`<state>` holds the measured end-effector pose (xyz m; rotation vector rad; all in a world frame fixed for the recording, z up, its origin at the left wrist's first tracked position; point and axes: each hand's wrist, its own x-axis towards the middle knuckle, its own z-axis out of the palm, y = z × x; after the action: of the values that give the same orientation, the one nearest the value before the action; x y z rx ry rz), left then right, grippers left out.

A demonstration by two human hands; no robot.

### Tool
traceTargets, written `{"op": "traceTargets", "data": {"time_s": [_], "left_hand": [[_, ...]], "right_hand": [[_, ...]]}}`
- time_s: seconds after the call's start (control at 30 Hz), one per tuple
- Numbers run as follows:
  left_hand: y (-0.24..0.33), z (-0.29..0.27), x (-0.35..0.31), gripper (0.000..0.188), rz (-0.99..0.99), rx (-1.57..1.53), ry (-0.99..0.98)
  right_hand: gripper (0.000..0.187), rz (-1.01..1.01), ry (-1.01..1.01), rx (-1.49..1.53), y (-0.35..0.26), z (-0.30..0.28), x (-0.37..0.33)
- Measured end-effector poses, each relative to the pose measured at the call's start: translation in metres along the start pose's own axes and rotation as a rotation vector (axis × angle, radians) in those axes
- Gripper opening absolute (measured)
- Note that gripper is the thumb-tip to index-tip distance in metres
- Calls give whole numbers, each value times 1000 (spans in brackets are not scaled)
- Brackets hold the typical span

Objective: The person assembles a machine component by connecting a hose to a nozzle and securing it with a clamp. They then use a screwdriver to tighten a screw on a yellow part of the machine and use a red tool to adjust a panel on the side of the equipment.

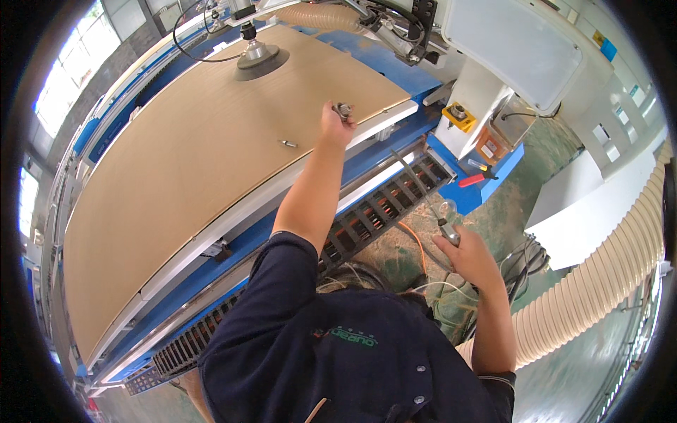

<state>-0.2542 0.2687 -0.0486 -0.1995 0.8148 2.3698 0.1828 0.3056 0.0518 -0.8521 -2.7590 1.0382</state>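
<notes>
My left hand [337, 127] reaches out over the near edge of a large tan board [190, 120]. Its fingers are closed round a short, round metal part [343, 110] that looks like a tool holder or collet nut. On the board left of that hand lies a small silvery bit [288, 143]. Lower right, my right hand [469, 254] is wrapped round a grey metal tool with a long thin tube [448, 231], which looks like an air blow gun. The tube points up and left, over a black cable chain [381, 208].
A suction-cup-like black pad [261, 62] stands over the board's far part. At right, a yellow holder [460, 116], an orange container [488, 146] and a red-handled tool [474, 180] sit by a white post. A ribbed cream hose [585, 282] curves along the right.
</notes>
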Motion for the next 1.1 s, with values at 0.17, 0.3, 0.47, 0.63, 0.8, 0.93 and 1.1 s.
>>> {"op": "traceTargets", "data": {"time_s": [0.17, 0.3, 0.47, 0.63, 0.8, 0.93, 1.1], "left_hand": [[-15, 12, -7, 18, -55, -260, -35], [-26, 28, -32, 16, 32, -145, -204], [-32, 22, -26, 17, 59, -116, -206], [-34, 23, -30, 17, 31, -160, -145], [-28, 22, -37, 20, 36, -204, -142], [-25, 17, -33, 23, 52, -165, -139], [-23, 18, -33, 22, 55, -186, -193]], "right_hand": [[45, 39, -3, 37, -15, 14, 33], [45, 29, 124, -258, -31, 22, 56], [45, 17, 49, -252, -50, 24, 70], [45, 7, 35, -259, -45, 31, 80], [47, 48, 17, -216, -45, 33, 81], [48, 46, -31, -139, -34, 38, 87], [51, 39, -52, -71, -33, 40, 92]]}}
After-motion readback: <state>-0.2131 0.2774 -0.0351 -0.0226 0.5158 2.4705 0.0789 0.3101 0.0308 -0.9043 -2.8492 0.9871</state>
